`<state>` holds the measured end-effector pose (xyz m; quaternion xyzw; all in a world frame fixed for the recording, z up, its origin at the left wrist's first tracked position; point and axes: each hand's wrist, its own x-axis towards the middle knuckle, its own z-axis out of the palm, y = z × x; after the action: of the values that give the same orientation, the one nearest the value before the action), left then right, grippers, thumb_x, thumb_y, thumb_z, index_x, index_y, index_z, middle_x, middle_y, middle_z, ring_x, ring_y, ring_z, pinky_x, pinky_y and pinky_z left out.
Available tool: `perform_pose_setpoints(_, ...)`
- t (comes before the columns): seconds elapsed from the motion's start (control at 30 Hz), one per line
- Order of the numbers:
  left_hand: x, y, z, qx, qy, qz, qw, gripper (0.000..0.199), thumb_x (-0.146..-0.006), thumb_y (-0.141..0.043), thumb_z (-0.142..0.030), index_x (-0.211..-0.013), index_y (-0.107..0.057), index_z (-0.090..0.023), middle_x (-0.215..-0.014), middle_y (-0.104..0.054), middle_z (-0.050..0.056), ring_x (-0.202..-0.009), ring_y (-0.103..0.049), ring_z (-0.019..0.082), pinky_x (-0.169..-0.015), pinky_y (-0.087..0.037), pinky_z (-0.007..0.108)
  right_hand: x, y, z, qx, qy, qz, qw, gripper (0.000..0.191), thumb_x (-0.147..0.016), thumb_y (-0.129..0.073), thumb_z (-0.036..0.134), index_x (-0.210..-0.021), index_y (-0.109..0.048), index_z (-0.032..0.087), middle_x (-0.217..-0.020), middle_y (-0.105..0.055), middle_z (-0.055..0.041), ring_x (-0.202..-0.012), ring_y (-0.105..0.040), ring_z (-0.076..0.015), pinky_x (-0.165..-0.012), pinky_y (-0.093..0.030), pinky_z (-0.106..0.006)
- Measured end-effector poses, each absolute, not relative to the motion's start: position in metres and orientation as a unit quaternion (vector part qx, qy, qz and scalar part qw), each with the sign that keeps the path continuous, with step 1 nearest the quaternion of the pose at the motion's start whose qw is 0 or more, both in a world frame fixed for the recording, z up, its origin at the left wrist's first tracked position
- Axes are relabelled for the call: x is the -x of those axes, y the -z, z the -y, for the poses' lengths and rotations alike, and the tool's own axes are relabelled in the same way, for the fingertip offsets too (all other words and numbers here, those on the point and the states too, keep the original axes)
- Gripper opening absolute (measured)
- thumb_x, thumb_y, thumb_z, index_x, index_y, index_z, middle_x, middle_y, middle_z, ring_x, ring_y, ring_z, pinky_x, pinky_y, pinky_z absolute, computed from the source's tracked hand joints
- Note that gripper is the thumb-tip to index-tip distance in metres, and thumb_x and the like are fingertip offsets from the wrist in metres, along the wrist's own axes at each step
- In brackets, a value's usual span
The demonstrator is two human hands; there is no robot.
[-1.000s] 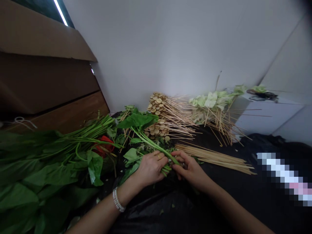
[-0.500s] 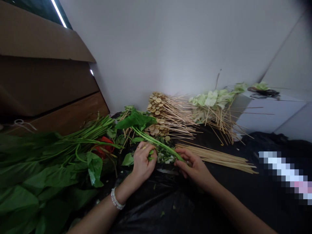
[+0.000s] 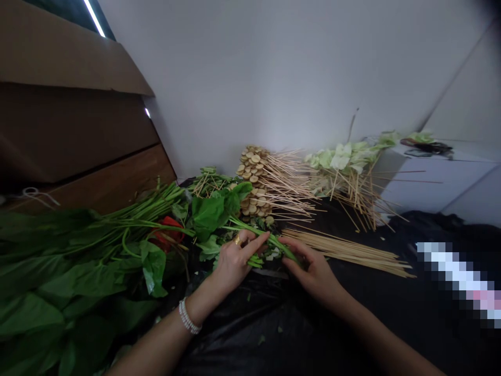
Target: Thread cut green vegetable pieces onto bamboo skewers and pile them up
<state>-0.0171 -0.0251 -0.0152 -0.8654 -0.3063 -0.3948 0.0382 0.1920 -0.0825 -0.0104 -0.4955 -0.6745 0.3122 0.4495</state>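
Observation:
My left hand [image 3: 237, 257], with a gold ring and a beaded bracelet, is closed round short green stem pieces whose ends show below its fingers. Its forefinger reaches over the longer green stems [image 3: 256, 230]. My right hand [image 3: 307, 261] pinches the right end of those stems between thumb and fingers. At their left lies a broad green leaf [image 3: 209, 214]. Chopped greens [image 3: 272, 254] lie beneath, between the hands, partly hidden.
Leafy greens [image 3: 78, 271] with a red wrapping [image 3: 168, 235] fill the left. Skewered round slices [image 3: 254, 167], skewered pale leaves [image 3: 340, 156] and bare sticks [image 3: 352, 251] lie behind and right. A cardboard box [image 3: 70, 130] stands back left; black plastic [image 3: 242, 334] lies below.
My left hand has shifted slightly right and its forefinger now stretches over the stems. The leaf has turned and hangs lower, and the stem ends are nearer my right hand.

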Motion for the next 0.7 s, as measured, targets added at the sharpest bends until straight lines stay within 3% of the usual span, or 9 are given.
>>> perform_pose_setpoints(0.3,0.016,0.01,0.029,0.881,0.351,0.307,0.081,0.019,-0.089,-0.052,-0.021,-0.106,-0.062,-0.02,-0.103,-0.061,0.007,-0.085,-0.062,0.015,-0.071,-0.051,0.025,-0.189,0.016,0.083,0.483,-0.312,0.694,0.434,0.038,-0.083,-0.056,0.023,-0.12,-0.058,0.025,-0.11,-0.067,-0.0037,-0.1,-0.061,-0.0205,-0.091,-0.045,-0.035)
perform_pose_setpoints(0.43,0.016,0.006,0.031,0.894,0.343,0.275,0.091,0.019,-0.088,-0.052,-0.015,-0.104,-0.061,-0.019,-0.096,-0.064,0.007,-0.088,-0.062,0.017,-0.075,-0.05,0.028,-0.189,0.013,0.082,0.493,-0.323,0.683,0.432,0.036,-0.084,-0.054,0.024,-0.12,-0.057,0.025,-0.109,-0.067,-0.0042,-0.098,-0.061,-0.0211,-0.089,-0.046,-0.037)
perform_pose_setpoints(0.7,0.013,0.005,0.032,0.907,0.288,0.282,0.123,0.023,-0.087,-0.051,-0.014,-0.108,-0.059,-0.016,-0.091,-0.064,0.007,-0.083,-0.058,0.02,-0.067,-0.048,0.03,-0.19,0.016,0.081,0.512,-0.301,0.684,0.423,0.035,-0.083,-0.056,0.025,-0.119,-0.058,0.024,-0.103,-0.068,-0.0043,-0.093,-0.061,-0.0211,-0.086,-0.046,-0.036)
